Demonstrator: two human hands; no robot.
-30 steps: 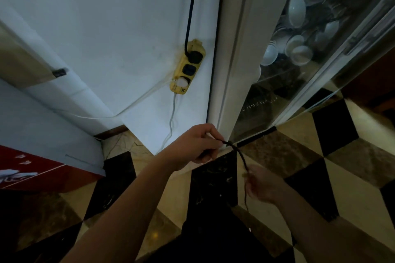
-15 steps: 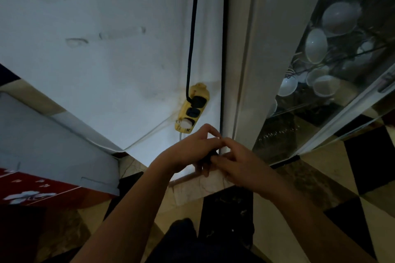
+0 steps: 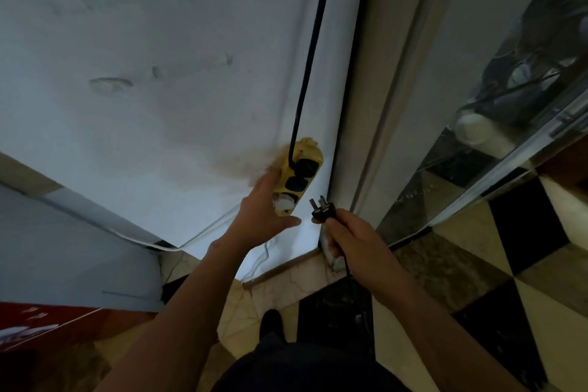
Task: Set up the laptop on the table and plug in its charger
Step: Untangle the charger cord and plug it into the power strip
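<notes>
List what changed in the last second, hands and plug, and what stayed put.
The left hand let go of the cord, rose, and now touches the yellow power strip with open fingers. The right hand took over: it grips the black plug, prongs toward the strip, not yet inserted. Both hands moved up from near the floor to the strip. Unchanged: the strip on the wall, the black cable in its top socket.

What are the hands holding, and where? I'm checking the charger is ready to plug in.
The right hand grips the black plug by its body, prongs free. The left hand holds nothing; it rests against the yellow power strip.
</notes>
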